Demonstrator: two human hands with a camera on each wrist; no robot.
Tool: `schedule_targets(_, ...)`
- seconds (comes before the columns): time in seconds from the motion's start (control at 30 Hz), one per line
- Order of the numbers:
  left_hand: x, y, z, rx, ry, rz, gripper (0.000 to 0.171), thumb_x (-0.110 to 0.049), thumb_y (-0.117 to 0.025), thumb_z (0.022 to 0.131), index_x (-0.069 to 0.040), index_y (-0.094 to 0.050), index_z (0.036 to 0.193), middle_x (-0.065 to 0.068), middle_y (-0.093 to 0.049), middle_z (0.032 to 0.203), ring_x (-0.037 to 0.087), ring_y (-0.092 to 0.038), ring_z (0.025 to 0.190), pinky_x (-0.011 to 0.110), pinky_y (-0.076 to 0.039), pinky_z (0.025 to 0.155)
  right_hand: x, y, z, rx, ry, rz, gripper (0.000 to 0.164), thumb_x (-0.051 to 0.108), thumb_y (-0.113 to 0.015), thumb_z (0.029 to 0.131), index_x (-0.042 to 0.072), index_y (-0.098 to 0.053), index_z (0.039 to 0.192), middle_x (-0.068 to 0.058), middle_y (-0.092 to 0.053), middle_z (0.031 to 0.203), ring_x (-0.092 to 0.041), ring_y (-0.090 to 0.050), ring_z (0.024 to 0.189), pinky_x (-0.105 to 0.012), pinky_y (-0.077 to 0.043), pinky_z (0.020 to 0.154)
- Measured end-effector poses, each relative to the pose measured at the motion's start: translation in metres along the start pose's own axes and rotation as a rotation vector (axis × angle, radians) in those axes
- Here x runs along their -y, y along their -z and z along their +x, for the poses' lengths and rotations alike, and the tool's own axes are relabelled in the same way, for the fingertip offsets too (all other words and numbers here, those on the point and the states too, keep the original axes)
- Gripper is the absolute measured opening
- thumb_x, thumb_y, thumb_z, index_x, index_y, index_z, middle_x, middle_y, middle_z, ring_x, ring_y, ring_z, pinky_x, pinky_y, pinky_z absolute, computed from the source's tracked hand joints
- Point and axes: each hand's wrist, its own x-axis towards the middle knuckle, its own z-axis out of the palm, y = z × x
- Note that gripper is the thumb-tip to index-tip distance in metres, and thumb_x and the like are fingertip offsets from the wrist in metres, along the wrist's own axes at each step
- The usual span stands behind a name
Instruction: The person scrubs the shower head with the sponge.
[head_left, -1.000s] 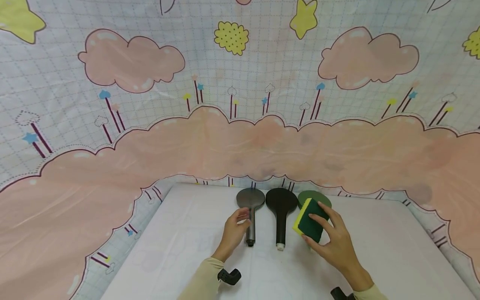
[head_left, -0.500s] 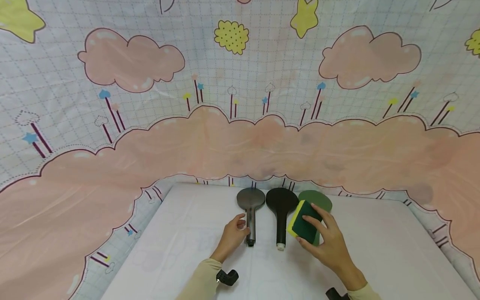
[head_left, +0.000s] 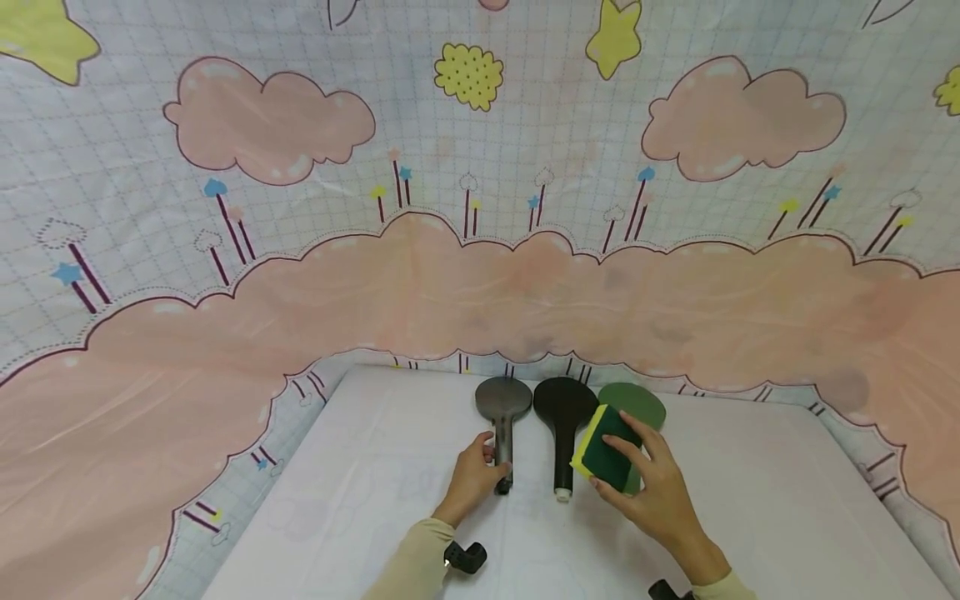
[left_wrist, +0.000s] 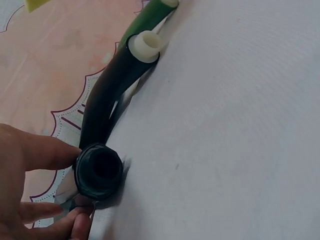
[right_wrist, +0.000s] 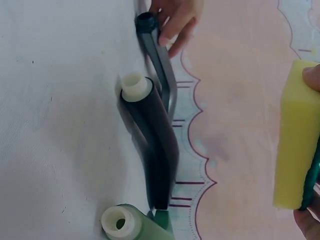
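Note:
Three handheld shower heads lie side by side on the white tabletop (head_left: pixel 360 467): grey (head_left: pixel 503 398), black (head_left: pixel 564 402) and green (head_left: pixel 637 403). My left hand (head_left: pixel 471 477) pinches the grey one's handle near its lower end; in the left wrist view the fingers stand on either side of its dark threaded end (left_wrist: pixel 99 172). With thumb and fingertips, my right hand (head_left: pixel 660 500) holds a yellow and green sponge (head_left: pixel 611 450) up in front of the green shower head, hiding part of its handle. The sponge's yellow side (right_wrist: pixel 295 145) shows in the right wrist view.
A printed cloth (head_left: pixel 525 300) with clouds and stars hangs behind the table and spreads around its sides. Pale threaded ends (right_wrist: pixel 134 87) of the black and green handles point towards me. A black wrist camera (head_left: pixel 465 557) sits at my left cuff.
My left hand has slid down the grey shower head's handle and taken hold near its end. The right hand has moved left and slightly nearer with the sponge.

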Motion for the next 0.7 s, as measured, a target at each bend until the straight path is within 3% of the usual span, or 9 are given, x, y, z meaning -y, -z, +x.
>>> schedule_targets(0.2, -0.003, 0.005, 0.001, 0.018, 0.058, -0.096, 0.065, -0.009, -0.074, 0.078, 0.012, -0.049, 0.134, 0.019, -0.066, 0.105, 0.029, -0.063, 0.098, 0.043, -0.053, 0.084, 0.000, -0.001, -0.002, 0.014, -0.029, -0.003, 0.062, 0.025, -0.092, 0.060, 0.014, -0.068, 0.116, -0.018, -0.050, 0.143, -0.038, -0.048, 0.124, -0.054, -0.057, 0.077)
schedule_targets(0.47, -0.006, 0.011, 0.008, 0.164, 0.262, -0.527, 0.065, -0.003, -0.067, 0.082, 0.014, -0.042, 0.139, 0.020, -0.059, 0.119, 0.017, -0.059, 0.094, 0.027, -0.051, 0.075, 0.001, 0.000, -0.002, 0.005, -0.024, -0.002, 0.062, 0.024, -0.092, 0.060, 0.015, -0.068, 0.117, -0.017, -0.050, 0.143, -0.038, -0.048, 0.124, -0.055, -0.056, 0.078)
schedule_targets(0.57, -0.007, 0.013, 0.007, 0.217, 0.277, -0.621, 0.063, -0.002, -0.065, 0.083, 0.013, -0.040, 0.139, 0.020, -0.061, 0.118, 0.014, -0.060, 0.085, 0.026, -0.050, 0.072, 0.000, -0.001, -0.001, -0.004, -0.011, -0.005, 0.062, 0.025, -0.092, 0.060, 0.016, -0.068, 0.117, -0.016, -0.050, 0.144, -0.038, -0.049, 0.124, -0.055, -0.056, 0.079)
schedule_targets(0.7, -0.006, 0.016, 0.006, 0.237, 0.277, -0.688, 0.062, 0.000, -0.064, 0.085, 0.013, -0.038, 0.139, 0.026, -0.064, 0.120, 0.010, -0.062, 0.082, 0.025, -0.050, 0.072, 0.001, -0.001, 0.000, -0.018, -0.001, -0.023, 0.063, 0.026, -0.092, 0.059, 0.018, -0.068, 0.117, -0.013, -0.051, 0.144, -0.035, -0.049, 0.125, -0.054, -0.057, 0.079)
